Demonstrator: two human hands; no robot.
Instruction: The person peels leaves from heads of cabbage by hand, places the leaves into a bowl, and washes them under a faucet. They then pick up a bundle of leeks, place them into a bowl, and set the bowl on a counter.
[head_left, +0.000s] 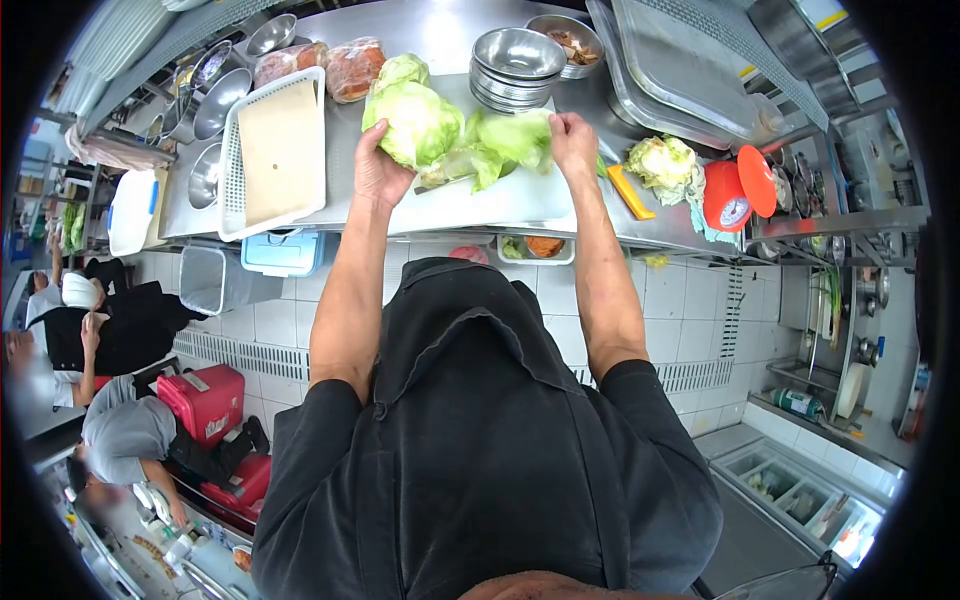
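My left hand [379, 172] is wrapped round the side of a pale green lettuce head [418, 125] above the white cutting board [530, 202]. Between thumb and fingers, my right hand [573, 146] pinches the edge of a loose lettuce leaf [515, 140], which is slightly blurred. More torn leaves lie beneath it on the board. A yellow-handled knife [630, 192] rests to the right of my right hand. Farther right sits a trimmed lettuce head [662, 165]. Stacked steel bowls [518, 58] stand just behind the leaves.
A white basket [230, 180] with a brown sheet stands left, near wrapped packages [354, 68]. At right are a red scale [726, 200] and stacked clear lids [690, 75]. Below the counter edge is a small bin [536, 259]. Other people [130, 430] are at far left.
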